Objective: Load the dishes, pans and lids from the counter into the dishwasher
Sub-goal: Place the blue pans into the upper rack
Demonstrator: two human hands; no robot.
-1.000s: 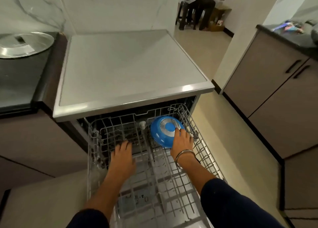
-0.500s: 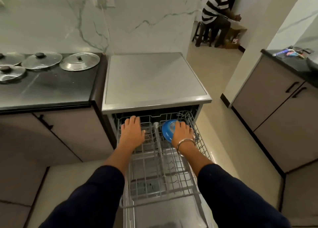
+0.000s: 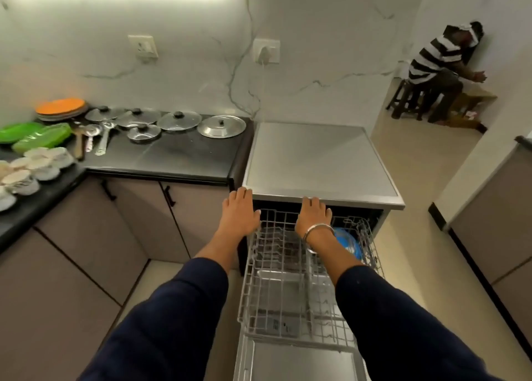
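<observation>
I see a blue bowl (image 3: 347, 241) in the white wire rack (image 3: 288, 268) just right of my right wrist. Navy sleeves (image 3: 178, 317). Black counter (image 3: 172, 153) far left of my hands: silver lids (image 3: 221, 126), orange plate (image 3: 61, 106), green trays (image 3: 40, 136). White marble wall (image 3: 187, 72), grey veins. Seated person's shirt (image 3: 431, 61): black-white stripes.

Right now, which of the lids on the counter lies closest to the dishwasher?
The plain steel lid, rightmost in the row, next to the dishwasher. The other lids lie further left.
</observation>
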